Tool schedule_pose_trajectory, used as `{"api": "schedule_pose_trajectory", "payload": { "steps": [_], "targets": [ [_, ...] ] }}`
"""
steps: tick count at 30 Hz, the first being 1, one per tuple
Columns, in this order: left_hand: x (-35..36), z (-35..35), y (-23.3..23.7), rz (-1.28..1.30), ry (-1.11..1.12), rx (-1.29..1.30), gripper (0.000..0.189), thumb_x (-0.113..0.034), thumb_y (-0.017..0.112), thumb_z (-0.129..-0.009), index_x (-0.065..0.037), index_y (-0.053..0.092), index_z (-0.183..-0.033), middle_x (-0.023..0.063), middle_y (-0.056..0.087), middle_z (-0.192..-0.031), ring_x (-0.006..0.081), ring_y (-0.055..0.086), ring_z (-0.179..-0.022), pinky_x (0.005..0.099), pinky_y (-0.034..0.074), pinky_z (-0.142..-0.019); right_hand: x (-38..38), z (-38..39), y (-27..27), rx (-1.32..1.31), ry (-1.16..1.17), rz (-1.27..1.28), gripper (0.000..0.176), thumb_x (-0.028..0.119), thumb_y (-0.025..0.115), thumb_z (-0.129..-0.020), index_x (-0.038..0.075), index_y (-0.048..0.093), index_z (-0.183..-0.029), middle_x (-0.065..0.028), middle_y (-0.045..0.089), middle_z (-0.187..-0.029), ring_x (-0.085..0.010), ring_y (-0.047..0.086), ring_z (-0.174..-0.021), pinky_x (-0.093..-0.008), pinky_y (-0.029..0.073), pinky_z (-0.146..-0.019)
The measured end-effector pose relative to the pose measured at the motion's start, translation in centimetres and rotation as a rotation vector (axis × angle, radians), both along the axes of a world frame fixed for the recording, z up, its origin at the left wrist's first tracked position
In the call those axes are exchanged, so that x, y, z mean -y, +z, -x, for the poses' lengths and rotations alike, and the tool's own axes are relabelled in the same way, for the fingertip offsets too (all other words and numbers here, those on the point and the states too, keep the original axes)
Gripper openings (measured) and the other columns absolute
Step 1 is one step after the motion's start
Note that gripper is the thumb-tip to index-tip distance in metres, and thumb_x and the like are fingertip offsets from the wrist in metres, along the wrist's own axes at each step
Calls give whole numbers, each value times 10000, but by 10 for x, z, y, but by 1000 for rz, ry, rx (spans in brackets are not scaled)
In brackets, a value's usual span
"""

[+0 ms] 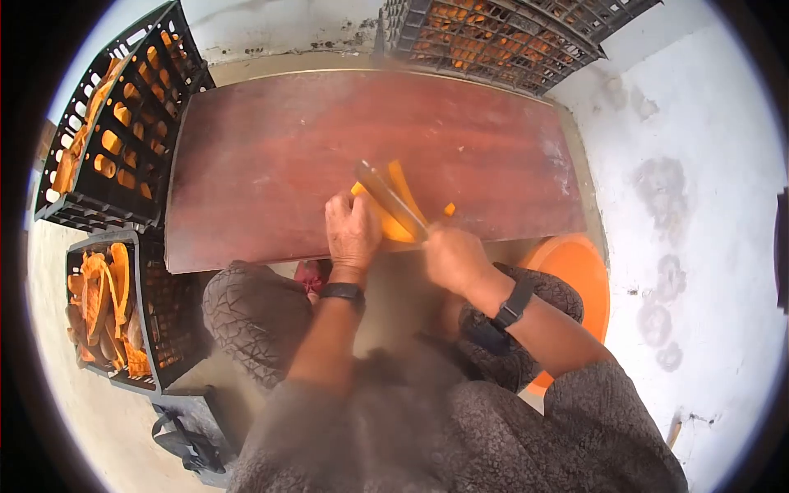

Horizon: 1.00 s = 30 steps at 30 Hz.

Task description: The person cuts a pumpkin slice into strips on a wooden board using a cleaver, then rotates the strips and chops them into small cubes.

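My right hand (454, 260) is wrapped round the handle of a knife, whose blade (383, 191) slants up and left over an orange pumpkin piece (393, 228). Closed fingers of my left hand (352, 232) press on that piece from its left side, near the front edge of the red board. A strip of pumpkin (402, 182) stands out just right of the blade. Further right, a small orange bit (449, 209) lies on the board. The knife's handle is mostly hidden in my fist.
The red board (271, 156) spans the space before my knees. A black crate (148, 123) of orange pieces stands at left, with another crate (136, 312) below it. More crates (493, 41) stand at the back. An orange tub (588, 275) sits by my right knee.
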<state>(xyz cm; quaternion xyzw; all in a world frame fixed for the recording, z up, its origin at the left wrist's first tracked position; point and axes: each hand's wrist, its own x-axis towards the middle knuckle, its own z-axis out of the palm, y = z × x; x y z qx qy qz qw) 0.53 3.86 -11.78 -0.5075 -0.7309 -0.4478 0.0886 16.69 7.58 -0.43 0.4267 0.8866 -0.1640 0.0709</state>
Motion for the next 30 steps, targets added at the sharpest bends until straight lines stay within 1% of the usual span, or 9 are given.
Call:
{"api": "schedule_pose_trajectory", "payload": {
  "steps": [5, 10, 12, 15, 18, 21, 25, 27, 30],
  "targets": [
    [0, -1, 0, 22, 9, 9, 235, 18, 614, -718, -53, 576, -939, 159, 527, -953, 349, 515, -886, 441, 449, -799, 15, -27, 9, 11, -32, 37, 178, 142, 587, -861, -34, 562, -860, -254, 636, -745, -431, 641, -749, -506, 500, -689],
    [-1, -2, 0, -15, -11, 21, 228, 4, 610, -724, -54, 575, -942, 163, 530, -962, 349, 509, -901, 448, 444, -803, 20, -21, -6, -13, -91, 29, 161, 125, 583, -857, -33, 552, -849, -255, 631, -726, -436, 637, -727, -515, 500, -673],
    [-1, -1, 2, -25, 5, -6, 226, 2, 610, -724, -49, 573, -941, 160, 526, -938, 350, 506, -896, 449, 444, -799, 7, -8, -11, -150, -15, -47, 149, 117, 574, -850, -29, 549, -835, -260, 629, -726, -437, 636, -715, -512, 501, -673],
    [2, 0, 6, -7, -3, 19, 223, 3, 610, -722, -52, 575, -935, 154, 520, -914, 353, 506, -885, 446, 447, -793, 6, -4, -11, -204, -20, -77, 145, 115, 566, -842, -27, 549, -823, -263, 626, -715, -436, 637, -703, -507, 503, -667],
    [4, -2, 4, 2, 13, 22, 217, 5, 613, -720, -56, 578, -925, 154, 514, -906, 355, 504, -880, 442, 452, -783, 14, -4, -10, -129, -39, -75, 152, 125, 560, -841, -26, 549, -825, -257, 625, -698, -439, 635, -685, -515, 501, -655],
    [6, -1, 2, -51, -27, -13, 195, 0, 634, -702, -66, 560, -871, 140, 508, -895, 338, 513, -855, 436, 456, -756, 19, -4, -10, -122, -20, -73, 150, 123, 551, -842, -27, 546, -835, -247, 623, -672, -439, 635, -666, -525, 501, -645],
    [6, -3, -1, -18, -43, -1, 216, -3, 641, -697, -64, 561, -889, 152, 507, -916, 343, 514, -872, 435, 458, -766, 27, -13, -7, -123, -13, -83, 147, 120, 543, -845, -28, 543, -840, -245, 622, -658, -436, 637, -653, -529, 501, -637],
    [5, -3, -2, -23, -45, 16, 205, 4, 634, -705, -54, 570, -891, 154, 513, -914, 345, 512, -883, 438, 458, -779, 32, -14, -9, -102, -66, -62, 153, 122, 545, -849, -30, 541, -834, -246, 619, -654, -431, 639, -647, -521, 504, -629],
    [3, -2, -2, -30, -34, 28, 188, 11, 624, -714, -46, 576, -887, 158, 518, -908, 352, 508, -890, 444, 457, -791, 29, -14, -16, -93, -13, -101, 153, 121, 551, -847, -31, 538, -833, -244, 620, -652, -430, 639, -639, -515, 507, -622]
  ]
}}
